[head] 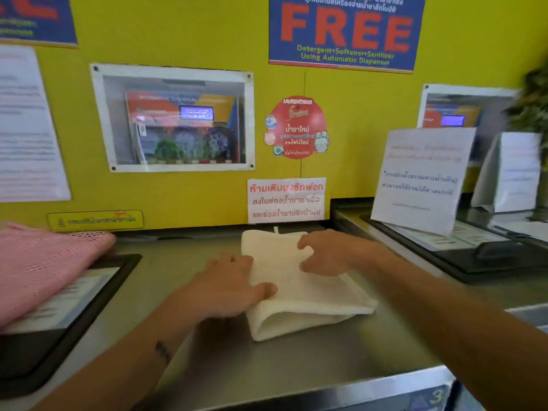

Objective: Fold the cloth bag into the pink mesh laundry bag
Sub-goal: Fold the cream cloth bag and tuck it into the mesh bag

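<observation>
1. Head view: a folded white cloth bag (299,287) lies flat on a grey metal counter (189,360), in the middle of it, just in front of a yellow wall (192,46).
2. The left hand (228,284) rests palm-down on the bag's left edge, fingers spread and flat, thumb lying across the fabric; it pins the cloth rather than pinching it.
3. The right hand (329,252) sits on the bag's upper part, fingers curled and pressing down on the top layer; I cannot tell if any fabric is caught between them.
4. The pink mesh laundry bag (41,265) lies well apart at the far left, draped over a black-framed panel (98,295), touched by neither hand.
5. A white paper notice (421,176) stands to the right.
</observation>
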